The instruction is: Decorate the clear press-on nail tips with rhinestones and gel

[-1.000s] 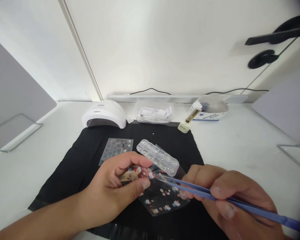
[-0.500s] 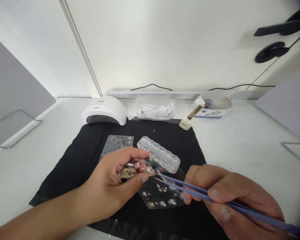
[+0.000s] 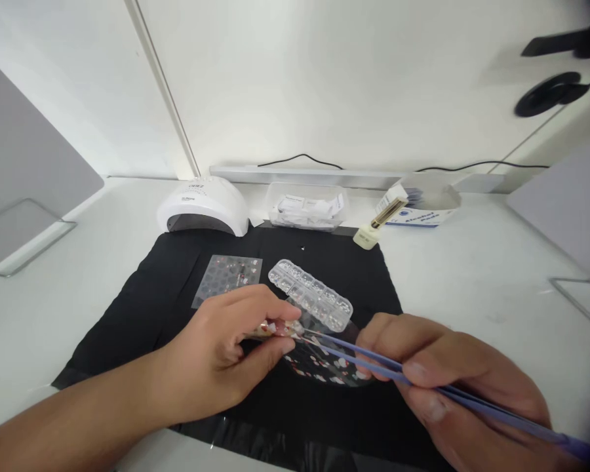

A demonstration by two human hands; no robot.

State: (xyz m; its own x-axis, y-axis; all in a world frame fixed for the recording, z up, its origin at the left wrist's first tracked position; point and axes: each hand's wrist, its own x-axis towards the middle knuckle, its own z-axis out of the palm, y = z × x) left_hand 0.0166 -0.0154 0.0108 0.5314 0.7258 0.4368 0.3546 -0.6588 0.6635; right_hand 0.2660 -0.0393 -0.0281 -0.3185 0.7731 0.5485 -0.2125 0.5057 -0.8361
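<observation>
My left hand [image 3: 236,347] pinches a small glossy piece with red and white decorations [image 3: 275,326] between thumb and fingers; its exact kind is unclear and my fingers cover much of it. Purple-blue tweezers [image 3: 398,373] lie in the grip of my right hand [image 3: 457,387]. Their tips are slightly apart, close to the right end of the decorated piece; whether they touch it I cannot tell. Beneath the hands lies a clear sticker sheet [image 3: 341,373] with red and white figures. Just behind is a clear divided case of small rhinestones [image 3: 312,295].
A second sticker sheet [image 3: 226,278] lies on the black mat [image 3: 128,314]. Along the back stand a white nail lamp [image 3: 204,204], a clear tray of packets [image 3: 307,208] and an alcohol pads box [image 3: 423,213]. A polish bottle [image 3: 366,237] stands at the mat's back right.
The decorated piece has turned in my left hand and shows less of its face. Both hands sit slightly higher in the picture. The whole view has shifted a little.
</observation>
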